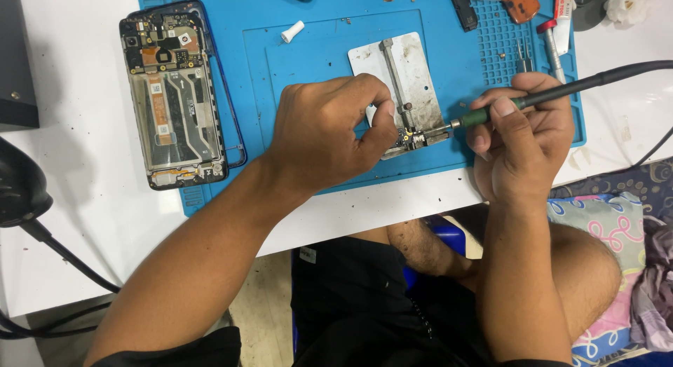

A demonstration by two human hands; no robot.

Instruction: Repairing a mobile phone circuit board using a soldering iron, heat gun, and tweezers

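the white table [84, 220] fills the left and bottom of the frame, and on it lies one blue work mat [308, 65] across the upper middle. at the upper left, partly on the mat's edge, lies one opened phone [172, 93], back off, its boards and flex strips showing. near the centre of the mat sits one metal board holder [413, 72], a pale plate with a sliding rail and spring, and clamped at its lower end is one small circuit board [406, 137], just right of the frame's centre.

the left hand [329, 132] is curled over the holder's lower left corner, thumb and forefinger pinched together right beside the small board; whether they hold something tiny there i cannot tell. the right hand [522, 139] grips one soldering iron [491, 113] like a pen, green collar between thumb and fingers, its black cable running off to the upper right, its tip touching the holder's clamp beside the board.

as i judge it, this goes well if the left hand pins the plate so nothing shifts, the right wrist rests on the table edge, and the tip stays briefly on the joint rather than leaning on neighbouring parts.

smaller things: one white plastic cap [292, 32] at the upper centre, one pair of tweezers [524, 57] on the mat's gridded upper right.
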